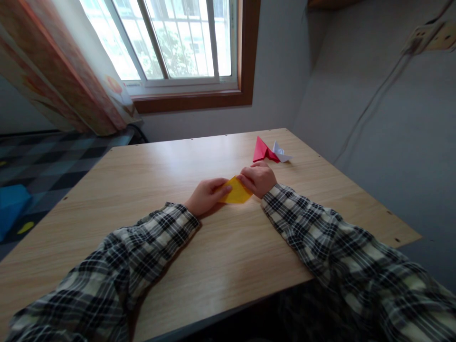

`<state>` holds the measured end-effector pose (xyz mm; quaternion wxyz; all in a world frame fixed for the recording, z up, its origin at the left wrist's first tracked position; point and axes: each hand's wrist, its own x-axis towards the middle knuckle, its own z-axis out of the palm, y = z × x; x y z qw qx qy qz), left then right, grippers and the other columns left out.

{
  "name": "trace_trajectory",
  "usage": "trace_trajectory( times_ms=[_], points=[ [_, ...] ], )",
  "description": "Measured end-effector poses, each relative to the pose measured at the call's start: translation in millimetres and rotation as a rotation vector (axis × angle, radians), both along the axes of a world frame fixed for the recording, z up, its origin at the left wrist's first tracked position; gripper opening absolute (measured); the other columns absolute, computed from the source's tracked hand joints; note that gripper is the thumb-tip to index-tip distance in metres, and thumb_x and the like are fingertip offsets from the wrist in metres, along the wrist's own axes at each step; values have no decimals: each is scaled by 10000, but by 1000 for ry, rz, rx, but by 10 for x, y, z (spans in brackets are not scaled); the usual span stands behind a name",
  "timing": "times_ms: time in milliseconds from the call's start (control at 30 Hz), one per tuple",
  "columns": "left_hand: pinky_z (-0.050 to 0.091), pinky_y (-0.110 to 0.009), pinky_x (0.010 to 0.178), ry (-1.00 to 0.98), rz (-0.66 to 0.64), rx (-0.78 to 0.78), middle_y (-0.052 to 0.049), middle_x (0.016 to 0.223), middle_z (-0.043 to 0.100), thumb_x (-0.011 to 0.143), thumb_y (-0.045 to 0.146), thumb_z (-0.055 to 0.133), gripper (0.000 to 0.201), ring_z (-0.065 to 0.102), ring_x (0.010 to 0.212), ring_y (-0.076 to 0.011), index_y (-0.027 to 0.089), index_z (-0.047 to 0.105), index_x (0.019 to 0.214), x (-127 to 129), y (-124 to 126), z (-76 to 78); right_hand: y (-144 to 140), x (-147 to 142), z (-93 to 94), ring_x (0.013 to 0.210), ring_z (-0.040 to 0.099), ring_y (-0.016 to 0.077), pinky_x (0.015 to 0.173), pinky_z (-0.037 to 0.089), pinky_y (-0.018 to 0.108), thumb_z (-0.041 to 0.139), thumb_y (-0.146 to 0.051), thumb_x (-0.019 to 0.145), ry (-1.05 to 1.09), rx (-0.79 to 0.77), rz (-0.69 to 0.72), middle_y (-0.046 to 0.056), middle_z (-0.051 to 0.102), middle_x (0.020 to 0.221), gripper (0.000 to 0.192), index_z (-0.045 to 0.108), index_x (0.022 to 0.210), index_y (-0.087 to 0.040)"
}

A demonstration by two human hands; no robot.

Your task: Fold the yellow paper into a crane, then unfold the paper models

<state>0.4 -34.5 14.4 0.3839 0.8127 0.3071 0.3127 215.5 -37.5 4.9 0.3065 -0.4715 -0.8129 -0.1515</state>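
Observation:
A folded piece of yellow paper (236,192) is held between my two hands, low over the middle of the table. My left hand (207,194) grips its left side, the thumb lying on top of the paper. At the upper right edge, my right hand (259,178) pinches the sheet with bent fingers. Part of the paper is hidden under the fingers on both sides. Just beyond my right hand lie a red folded paper piece (262,150) and a white folded paper piece (280,152), which stand close together.
The light wooden table (149,166) reaches toward a wall below a window (178,42). A curtain (78,61) hangs at the left above a checked cloth surface (67,152), where a blue object (12,204) rests. A cable (370,102) runs down the right wall from a socket (420,40).

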Motion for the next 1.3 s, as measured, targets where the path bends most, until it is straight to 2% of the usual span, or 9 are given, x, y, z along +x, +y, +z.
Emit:
trace_trajectory(
  times_ms=[100,200,433,600,967,1300],
  points=[
    [518,-249,607,-26,-21,-73,-33,813,678,904,461,554,325,614,717,-145,152,657,901,5,9,-15,-36,-19,14,597,522,143,632,317,297,291,-499,1011,-15,-84,-71,48,671,665,538,640,746,-187],
    [515,-254,608,-1,-1,-42,-35,800,680,911,465,539,335,606,706,-141,154,661,883,-1,31,-30,-61,-46,25,589,509,139,572,256,301,269,-520,1009,-30,-165,-115,61,684,702,568,649,758,-182],
    [417,-229,545,210,147,225,-10,665,641,942,442,487,374,540,611,-119,159,686,799,-18,40,10,-70,-86,42,599,513,133,564,212,306,306,-489,1009,-68,-250,-167,62,711,758,527,671,788,-180],
    [352,-231,522,318,242,351,-1,615,632,951,418,483,371,502,552,-109,169,697,778,-30,25,45,-76,-97,60,608,520,133,563,192,308,343,-479,1004,-83,-276,-219,56,720,771,493,696,822,-187],
    [317,-258,520,478,301,513,-7,604,649,962,436,452,376,506,516,-121,215,726,832,-99,82,40,-52,-69,77,621,536,139,556,198,309,370,-521,1001,-80,-345,-315,35,718,769,500,730,836,-216],
    [305,-256,506,520,324,550,2,588,643,946,432,474,341,511,497,-123,232,746,893,-156,141,19,9,44,57,651,553,156,554,217,309,392,-547,990,-80,-352,-379,41,717,772,505,746,838,-222]
  ],
)
